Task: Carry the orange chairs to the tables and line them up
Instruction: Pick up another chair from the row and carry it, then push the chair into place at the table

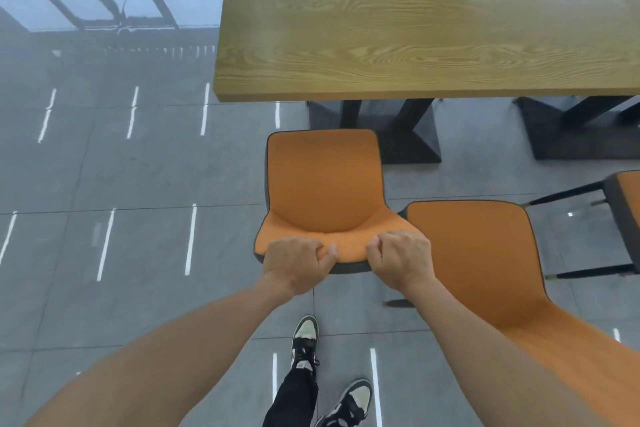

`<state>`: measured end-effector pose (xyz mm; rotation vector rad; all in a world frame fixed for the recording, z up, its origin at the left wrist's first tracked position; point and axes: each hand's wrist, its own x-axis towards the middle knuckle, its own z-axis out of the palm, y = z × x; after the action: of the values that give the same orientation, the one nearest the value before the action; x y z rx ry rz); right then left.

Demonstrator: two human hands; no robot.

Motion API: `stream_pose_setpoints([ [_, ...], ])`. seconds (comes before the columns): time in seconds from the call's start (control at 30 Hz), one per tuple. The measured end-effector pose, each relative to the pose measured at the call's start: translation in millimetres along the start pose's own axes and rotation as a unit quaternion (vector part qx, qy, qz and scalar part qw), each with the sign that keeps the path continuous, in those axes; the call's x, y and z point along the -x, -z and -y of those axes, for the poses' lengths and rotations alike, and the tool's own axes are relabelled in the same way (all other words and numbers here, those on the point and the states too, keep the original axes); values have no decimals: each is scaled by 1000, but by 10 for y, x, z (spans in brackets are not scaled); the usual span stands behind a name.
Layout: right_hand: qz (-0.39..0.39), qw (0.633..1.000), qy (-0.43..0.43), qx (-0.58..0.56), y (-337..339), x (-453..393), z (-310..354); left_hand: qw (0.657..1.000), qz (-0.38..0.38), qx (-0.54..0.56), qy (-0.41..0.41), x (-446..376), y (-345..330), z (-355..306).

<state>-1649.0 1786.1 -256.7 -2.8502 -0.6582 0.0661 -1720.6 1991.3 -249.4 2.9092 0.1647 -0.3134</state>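
An orange chair [323, 184] with a dark shell faces the wooden table [415, 28], its seat just short of the table's near edge. My left hand [298, 262] and my right hand [401, 258] both grip the top of its backrest, fingers curled over the orange padding. A second orange chair [485, 260] stands close on the right, almost touching the first. The edge of a third orange chair [627, 215] shows at the far right, with black legs.
The table rests on black pedestal bases [391, 132], one behind the held chair and another [571, 128] at the right. Grey tiled floor [138, 177] with white reflections stretches to the left. My feet [304, 340] in black-and-white shoes stand behind the chair.
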Motion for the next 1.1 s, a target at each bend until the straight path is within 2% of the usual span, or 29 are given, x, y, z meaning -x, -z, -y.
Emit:
stream_pose_setpoints([
  [0.2,-15,1000,8,-20,28,-471,-15,1000,-26,-4,-9,-471,61,160],
  [0.4,-44,998,23,-45,-74,-591,173,998,-58,3,-25,-580,70,448],
  [0.53,-7,999,7,-45,-49,-582,163,997,-65,6,-35,-570,131,423],
  [0.6,43,998,-3,-38,-6,-586,175,998,-57,-4,-34,-554,165,426],
  [0.73,177,983,-8,-47,157,-602,151,1000,-6,9,-13,-475,216,325],
  [0.83,188,978,-29,-83,302,-463,22,999,34,11,21,-432,200,246],
  [0.97,166,979,-47,-106,618,3,-275,996,62,-49,31,-364,183,-265],
  [1.1,172,979,-85,-64,1025,652,-795,998,64,-3,-5,-183,152,-1251],
])
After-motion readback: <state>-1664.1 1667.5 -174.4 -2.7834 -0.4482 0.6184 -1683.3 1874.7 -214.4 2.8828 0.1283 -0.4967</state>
